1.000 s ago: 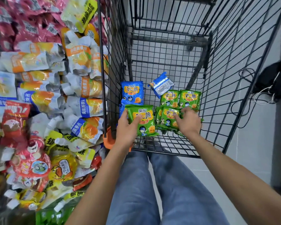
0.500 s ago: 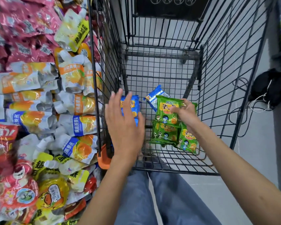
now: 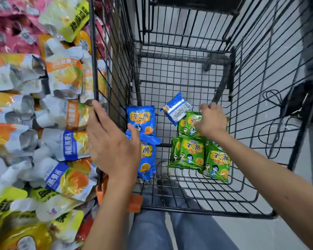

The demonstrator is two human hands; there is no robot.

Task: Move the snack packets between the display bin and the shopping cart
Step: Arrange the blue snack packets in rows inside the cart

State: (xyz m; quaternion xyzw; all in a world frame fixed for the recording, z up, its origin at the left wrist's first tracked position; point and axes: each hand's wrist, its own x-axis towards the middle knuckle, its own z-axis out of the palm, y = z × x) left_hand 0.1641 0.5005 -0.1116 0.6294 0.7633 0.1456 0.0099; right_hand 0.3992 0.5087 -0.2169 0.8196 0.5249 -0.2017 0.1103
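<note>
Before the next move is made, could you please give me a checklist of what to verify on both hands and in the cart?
1. Is the left hand free: ok, open and holding nothing.
2. Is the right hand on the top green packet: ok, it touches it.
3. Is its grip closed: cannot tell, the hand hides the packet's far edge.
4. Do the other green packets lie on the floor of the cart: ok.
5. Are the blue packets out of the way: ok, they lie left of the green ones.
</note>
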